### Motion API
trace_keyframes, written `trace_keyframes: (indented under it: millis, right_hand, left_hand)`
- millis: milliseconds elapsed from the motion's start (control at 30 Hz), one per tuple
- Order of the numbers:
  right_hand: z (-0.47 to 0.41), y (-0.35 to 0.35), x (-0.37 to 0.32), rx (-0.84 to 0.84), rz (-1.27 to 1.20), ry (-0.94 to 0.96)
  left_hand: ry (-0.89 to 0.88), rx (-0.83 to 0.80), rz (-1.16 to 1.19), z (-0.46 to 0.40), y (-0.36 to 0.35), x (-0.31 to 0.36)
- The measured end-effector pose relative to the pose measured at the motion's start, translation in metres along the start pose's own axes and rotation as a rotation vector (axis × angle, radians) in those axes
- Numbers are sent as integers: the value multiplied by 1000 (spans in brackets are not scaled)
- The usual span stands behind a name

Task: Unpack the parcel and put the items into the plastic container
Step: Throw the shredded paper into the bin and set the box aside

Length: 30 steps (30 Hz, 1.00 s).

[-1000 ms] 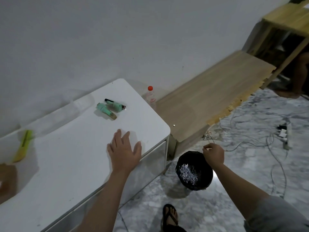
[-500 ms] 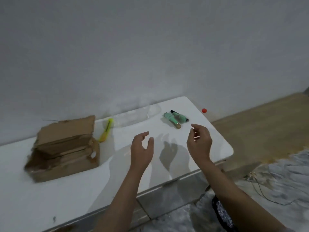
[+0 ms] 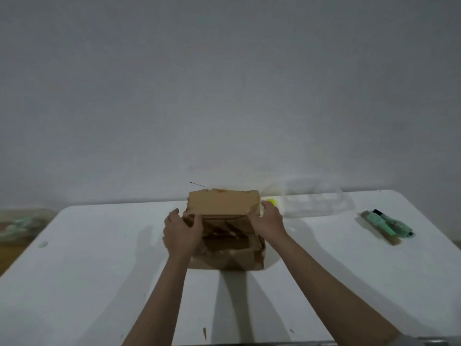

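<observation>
Torn brown cardboard parcel box [image 3: 225,231] sits mid-table on the white tabletop [image 3: 99,270], back flap standing up toward the grey wall [image 3: 224,83], inside dark and blurred, contents can't be made out. Left hand [image 3: 180,232] is on the box's left side, thumb hooked over the top front edge, fingers wrapped around the left wall, so it grips the box. Right hand [image 3: 268,221] is on the right side, fingers curled over the upper right corner near the raised flap, also gripping the box. Both forearms reach in from the bottom edge.

Clear plastic container [image 3: 315,202] lies at the back of the table, just right of the box, against the wall; see-through, hard to trace its edges. Small yellow object [image 3: 272,202] peeks out between the box's right corner and the container, mostly hidden by the right hand, can't tell what it is.

Two mint-green marker-like items [image 3: 388,224] lie side by side near the right table edge, well apart from the box, one with a black cap. Blurred clutter [image 3: 20,223] off the table's left end.
</observation>
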State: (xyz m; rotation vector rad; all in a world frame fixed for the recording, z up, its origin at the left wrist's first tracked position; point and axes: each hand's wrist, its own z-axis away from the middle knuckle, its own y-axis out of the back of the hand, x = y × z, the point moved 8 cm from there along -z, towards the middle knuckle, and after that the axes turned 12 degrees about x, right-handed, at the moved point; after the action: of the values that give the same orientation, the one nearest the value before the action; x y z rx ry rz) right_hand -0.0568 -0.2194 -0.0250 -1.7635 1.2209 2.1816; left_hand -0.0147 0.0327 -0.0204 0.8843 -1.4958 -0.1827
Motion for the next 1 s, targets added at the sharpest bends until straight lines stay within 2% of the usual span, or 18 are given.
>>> trace_keyframes:
  millis: [67,133,267,400,467,600,667,800,1000]
  right_hand:
    - [-2,-13,-4,-54,-70,-129]
    - [-2,-18,-7,-65,-201,-182]
    - [1,-9,-3,-1,-396,-167]
    - [3,2,21,42,-563,-224]
    - [6,9,33,41,-579,-241]
    - [22,10,47,15,-453,-194]
    - [30,4,54,-27,-353,-144]
    - [42,24,56,-40,-310,-73]
    - [36,149,101,193,-303,-58]
  left_hand:
    - [57,-145,87,-10,-11,-8]
    - [94,-234,160,-10,-20,-10]
    - [173,-233,326,-9,-19,-6]
    - [414,-248,604,-11,-21,-17]
    - [446,-249,658,-10,-18,-21]
    - [381,-294,373,6,-8,-24]
    - [238,-280,244,11,-9,-23]
    - [121,-251,226,43,-13,-7]
    - [-76,-320,251,125,-53,78]
